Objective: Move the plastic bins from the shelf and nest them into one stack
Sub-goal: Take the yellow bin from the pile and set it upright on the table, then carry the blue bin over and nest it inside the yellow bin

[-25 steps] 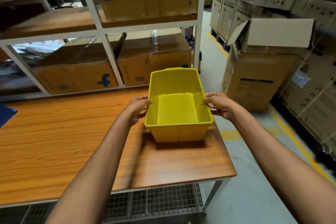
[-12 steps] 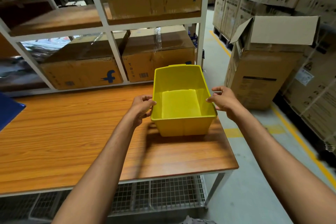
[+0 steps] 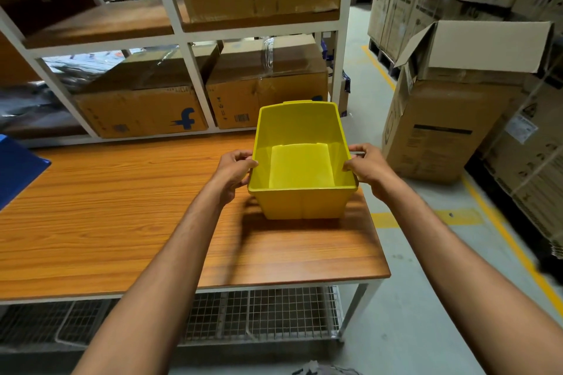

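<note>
A yellow plastic bin point(image 3: 301, 201), open side up and with nothing inside, stands near the right end of the wooden table point(image 3: 122, 222). My left hand point(image 3: 234, 172) grips the bin's left rim and my right hand point(image 3: 370, 167) grips its right rim. At the far left edge of the view the corner of a blue bin point(image 3: 15, 170) sticks in above the table; the rest of it is cut off.
Behind the table a white-framed shelf point(image 3: 182, 36) holds taped cardboard boxes point(image 3: 143, 109). To the right, on the concrete floor with yellow lines, stands an open carton point(image 3: 451, 119), with stacked cartons behind it. A wire mesh rack point(image 3: 259, 313) lies under the table.
The bin has stayed near the table's right end with both hands at its sides. The view has shifted a little, so more of the blue bin shows at the left.
</note>
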`<state>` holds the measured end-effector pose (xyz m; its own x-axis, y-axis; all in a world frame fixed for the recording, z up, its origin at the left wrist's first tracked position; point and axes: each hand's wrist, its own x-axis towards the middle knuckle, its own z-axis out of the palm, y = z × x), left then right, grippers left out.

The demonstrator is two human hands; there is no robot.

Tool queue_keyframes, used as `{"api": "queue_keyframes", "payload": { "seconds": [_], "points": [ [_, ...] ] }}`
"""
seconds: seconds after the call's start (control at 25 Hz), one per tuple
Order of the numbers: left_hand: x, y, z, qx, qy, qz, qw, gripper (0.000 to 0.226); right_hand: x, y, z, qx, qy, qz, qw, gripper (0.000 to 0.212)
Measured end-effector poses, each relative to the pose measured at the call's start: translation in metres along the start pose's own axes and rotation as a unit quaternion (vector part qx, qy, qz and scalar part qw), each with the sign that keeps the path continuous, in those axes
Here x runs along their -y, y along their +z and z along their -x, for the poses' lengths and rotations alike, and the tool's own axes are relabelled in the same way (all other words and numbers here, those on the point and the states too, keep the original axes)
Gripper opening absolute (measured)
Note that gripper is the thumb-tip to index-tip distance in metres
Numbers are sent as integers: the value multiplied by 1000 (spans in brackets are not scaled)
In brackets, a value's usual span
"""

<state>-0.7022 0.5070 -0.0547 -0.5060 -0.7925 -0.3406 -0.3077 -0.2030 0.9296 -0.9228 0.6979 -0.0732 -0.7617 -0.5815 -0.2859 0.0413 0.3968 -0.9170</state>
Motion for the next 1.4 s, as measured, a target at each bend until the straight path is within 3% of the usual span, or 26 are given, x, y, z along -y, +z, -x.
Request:
{"api": "queue_keyframes", "payload": {
  "seconds": [0.2,0.4,0.6,0.76,1.04,1.4],
  "points": [
    [3,0,30,-96,109,0,989,41,8,-3,35,-95,-153,39,983,55],
    [26,-5,94,-154,214,-15,964,43,18,11,82,-21,-255,34,966,49],
    [75,-27,157,-178,204,8,963,48,3,39,138,71,-235,-23,969,51],
    [129,-69,209,-174,190,-60,964,47,-28,87,196,108,-202,-34,973,51],
    [215,-184,305,-239,146,-156,947,43,-63,218,327,223,-163,-1,961,51],
    [268,-332,383,-342,80,-128,928,45,-57,370,424,305,-181,20,935,51]
  ]
}}
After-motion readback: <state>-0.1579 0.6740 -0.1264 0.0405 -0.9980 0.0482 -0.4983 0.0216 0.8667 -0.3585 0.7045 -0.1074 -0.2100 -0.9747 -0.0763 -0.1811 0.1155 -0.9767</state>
